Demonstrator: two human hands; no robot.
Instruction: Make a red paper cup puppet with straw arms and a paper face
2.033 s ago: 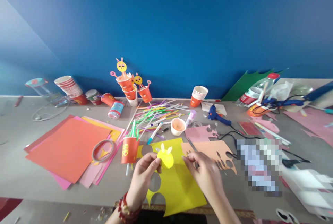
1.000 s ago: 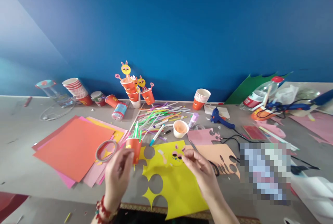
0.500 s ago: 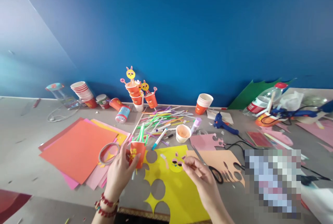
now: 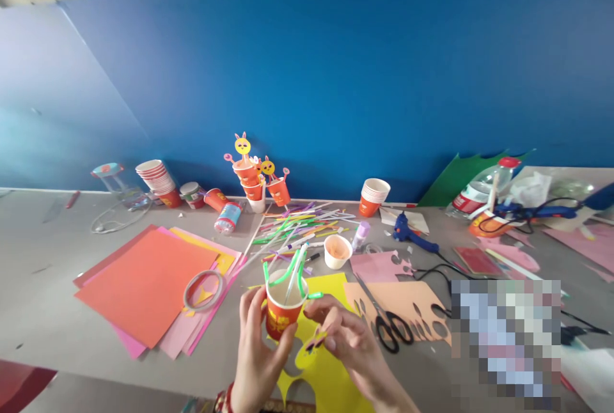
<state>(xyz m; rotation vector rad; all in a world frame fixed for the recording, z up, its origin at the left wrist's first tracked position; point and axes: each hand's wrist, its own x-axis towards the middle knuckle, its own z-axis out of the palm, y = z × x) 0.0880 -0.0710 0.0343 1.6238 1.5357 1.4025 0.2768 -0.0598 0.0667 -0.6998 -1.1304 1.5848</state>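
Observation:
My left hand [image 4: 263, 349] is wrapped round a red paper cup [image 4: 283, 317] with a gold print. Green and white straws [image 4: 293, 272] stick up out of the cup's mouth, and one green end pokes out at its right. Between the thumb and fingers of my right hand [image 4: 348, 339] is a yellow paper bunny face [image 4: 307, 352], tilted, close to the cup's lower right side. Beneath both hands lies a yellow sheet [image 4: 336, 374] with round holes cut from it.
Black-handled scissors [image 4: 391, 330] lie on a peach sheet at right. Behind the hands are a small white tub [image 4: 338, 250] and loose straws [image 4: 311, 218]. A blue glue gun [image 4: 410, 231] trails a cable. Coloured sheets [image 4: 144, 291] and a tape roll [image 4: 204, 272] lie left.
The cup has risen and moved right, its mouth now tipped toward me. My right hand has lifted the bunny face off the yellow sheet and carried it left beside the cup.

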